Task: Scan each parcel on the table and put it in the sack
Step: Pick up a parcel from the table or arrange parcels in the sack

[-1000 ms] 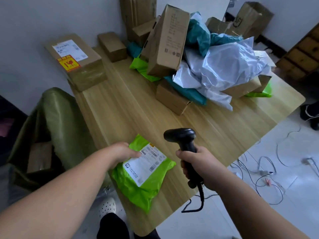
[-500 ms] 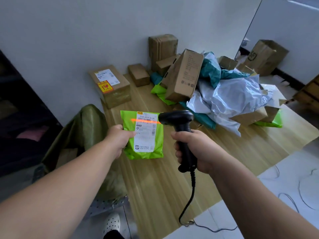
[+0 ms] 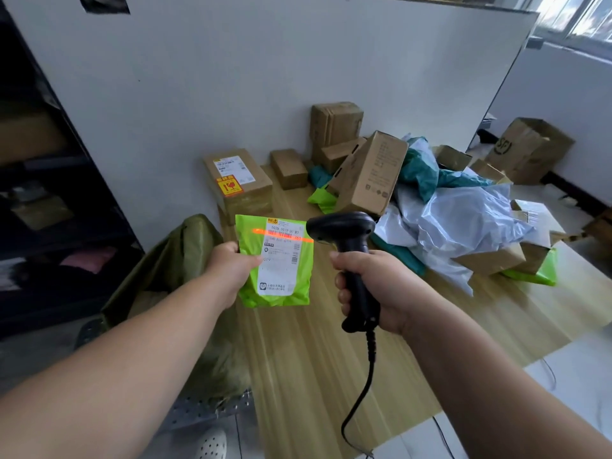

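One head-worn wide-angle view looks forward and down across the nearby table (image 3: 298, 359).

A small parcel-handling room, such as a courier depot or mailroom, is suggested. A heap of parcels (image 3: 457, 220), cartons and plastic mailers alike, is piled on a wooden table (image 3: 314, 359) at centre and right of the frame. A shipping label and an orange fragile sticker are borne by a carton (image 3: 238, 183) against the white partition wall (image 3: 265, 77). At centre, a red scan line is cast by a corded barcode scanner (image 3: 344, 228) across a green mailer (image 3: 281, 270). A green sack (image 3: 172, 266) is seen at lower left, dark shelving (image 3: 49, 200) along the left edge, and a large carton marked SF (image 3: 526, 150) at the right.
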Demonstrator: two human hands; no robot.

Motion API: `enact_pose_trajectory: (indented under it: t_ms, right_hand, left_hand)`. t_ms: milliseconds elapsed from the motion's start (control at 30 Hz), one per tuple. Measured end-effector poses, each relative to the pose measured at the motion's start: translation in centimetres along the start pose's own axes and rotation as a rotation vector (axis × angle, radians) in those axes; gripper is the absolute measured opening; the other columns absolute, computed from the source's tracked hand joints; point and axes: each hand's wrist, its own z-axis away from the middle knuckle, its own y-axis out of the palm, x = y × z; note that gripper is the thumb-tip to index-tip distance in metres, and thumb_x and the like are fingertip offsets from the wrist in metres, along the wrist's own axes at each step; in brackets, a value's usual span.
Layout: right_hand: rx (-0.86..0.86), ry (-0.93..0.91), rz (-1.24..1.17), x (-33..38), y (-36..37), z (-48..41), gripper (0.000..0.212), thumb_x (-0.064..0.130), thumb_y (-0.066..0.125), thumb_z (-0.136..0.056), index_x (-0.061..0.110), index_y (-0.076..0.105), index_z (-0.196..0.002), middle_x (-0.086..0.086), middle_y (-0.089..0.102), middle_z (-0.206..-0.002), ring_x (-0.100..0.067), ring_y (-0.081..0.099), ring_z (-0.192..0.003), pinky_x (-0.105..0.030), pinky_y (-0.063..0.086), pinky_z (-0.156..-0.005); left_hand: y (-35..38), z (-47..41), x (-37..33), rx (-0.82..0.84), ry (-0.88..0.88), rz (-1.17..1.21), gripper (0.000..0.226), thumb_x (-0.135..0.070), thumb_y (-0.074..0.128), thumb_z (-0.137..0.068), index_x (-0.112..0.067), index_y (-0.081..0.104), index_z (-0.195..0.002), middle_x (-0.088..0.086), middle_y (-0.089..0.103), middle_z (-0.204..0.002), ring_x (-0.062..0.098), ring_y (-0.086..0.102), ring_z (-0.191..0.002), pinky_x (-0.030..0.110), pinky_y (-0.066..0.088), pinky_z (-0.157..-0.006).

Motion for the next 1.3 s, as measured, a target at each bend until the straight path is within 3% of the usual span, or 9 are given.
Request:
enact_pose_trajectory:
  t_ms: [333,600,733,833,1067,1200,1300]
  right_hand:
    - [0.032,-0.029,0.020,0.7,0.4,0.0,0.018,0.017,0.066,-0.092,0.010,0.053,-0.081,-0.005,0.054,-0.055,-0.017,0.049,-0.041,-0.027,0.045,-0.043]
    - [0.036,-0.020,0.024,1.1,1.0,0.2,0.017,0.019,0.066,-0.092,0.009,0.054,-0.086,-0.004,0.056,-0.056,-0.016,0.050,-0.043,-0.027,0.046,-0.045]
    - [0.046,-0.033,0.022,1.4,2.0,-0.1,0.016,0.019,0.066,-0.093,0.010,0.053,-0.089,-0.004,0.055,-0.055,-0.017,0.050,-0.043,-0.026,0.046,-0.044]
    - [0.079,-0.046,0.039,1.7,3.7,-0.6,0.016,0.020,0.065,-0.094,0.011,0.053,-0.087,-0.003,0.055,-0.055,-0.016,0.049,-0.043,-0.026,0.044,-0.044]
    - [0.200,-0.029,0.091,2.1,9.4,-2.6,0.018,0.022,0.066,-0.094,0.007,0.057,-0.099,-0.003,0.059,-0.056,-0.015,0.054,-0.045,-0.026,0.049,-0.046]
    - [0.244,0.003,0.140,1.3,12.6,-4.9,0.022,0.024,0.068,-0.091,0.008,0.058,-0.102,-0.003,0.060,-0.060,-0.015,0.056,-0.048,-0.028,0.051,-0.049]
    - [0.235,0.070,0.159,0.2,14.7,-7.2,0.026,0.026,0.070,-0.089,0.009,0.056,-0.103,-0.003,0.061,-0.061,-0.016,0.056,-0.049,-0.029,0.050,-0.050]
  left_hand:
    - [-0.3,-0.2,0.0,-0.011,0.021,-0.005,0.017,-0.001,0.067,-0.083,-0.014,0.065,-0.094,0.002,0.068,-0.087,0.013,0.064,-0.074,0.023,0.046,-0.057]
    - [-1.0,-0.6,0.1,-0.027,0.006,-0.003,0.017,-0.002,0.067,-0.083,-0.015,0.064,-0.093,0.007,0.070,-0.098,0.023,0.067,-0.087,0.031,0.051,-0.075]
    - [-2.5,-0.4,-0.9,-0.052,0.016,0.029,0.018,-0.003,0.066,-0.084,-0.015,0.064,-0.096,0.007,0.069,-0.099,0.023,0.066,-0.086,0.029,0.048,-0.071]
    - [-5.2,-0.3,-2.5,-0.127,0.076,0.038,0.018,-0.001,0.066,-0.083,-0.013,0.066,-0.097,0.008,0.069,-0.098,0.021,0.065,-0.081,0.028,0.049,-0.069]
    - [-16.4,-1.0,-3.7,-0.410,0.172,-0.098,0.015,-0.004,0.069,-0.079,-0.018,0.065,-0.084,0.010,0.070,-0.095,0.025,0.067,-0.085,0.039,0.055,-0.082]
    - [-21.7,-2.8,-0.7,-0.522,0.049,-0.223,0.013,-0.011,0.071,-0.076,-0.019,0.061,-0.074,0.010,0.070,-0.092,0.029,0.067,-0.085,0.047,0.055,-0.083]
    - [-23.3,-5.0,2.8,-0.482,-0.078,-0.205,0.012,-0.009,0.070,-0.077,-0.018,0.064,-0.082,0.011,0.070,-0.096,0.030,0.067,-0.087,0.046,0.055,-0.085]
